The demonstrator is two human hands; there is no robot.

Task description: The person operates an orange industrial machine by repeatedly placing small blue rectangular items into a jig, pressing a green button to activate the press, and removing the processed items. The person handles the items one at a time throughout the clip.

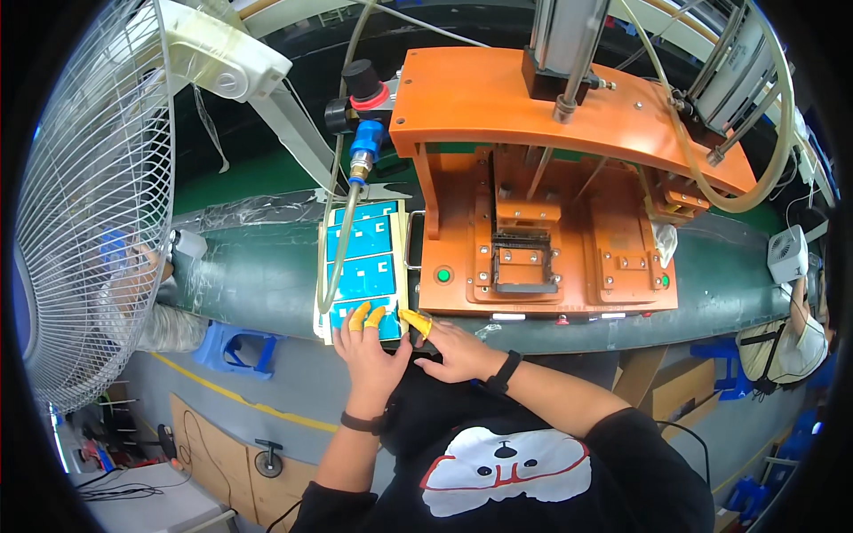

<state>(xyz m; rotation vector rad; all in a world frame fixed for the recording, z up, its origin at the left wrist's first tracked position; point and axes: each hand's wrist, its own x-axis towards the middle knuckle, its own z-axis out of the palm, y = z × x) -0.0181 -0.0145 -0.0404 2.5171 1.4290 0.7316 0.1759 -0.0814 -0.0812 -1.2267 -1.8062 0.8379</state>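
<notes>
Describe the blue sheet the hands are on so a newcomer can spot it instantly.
Find the big orange press on the green bench. Just left of its base lies a pale card carrying the blue sheet, the left hand resting on its near end. It is the only blue, white-marked flat piece beside the orange fixture.

one orange press fixture (551,178), one electric fan (89,204), two blue stools (235,346), two wristbands (502,371)

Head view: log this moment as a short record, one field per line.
left hand: yellow-capped fingertips on the near end of the blue sheet
right hand: yellow-capped finger at the sheet's near right corner
grip: neither hand closed on anything
sheet: blue, pale patches, on a green belt
machine: orange press, right of the sheet
left side: white fan
</notes>
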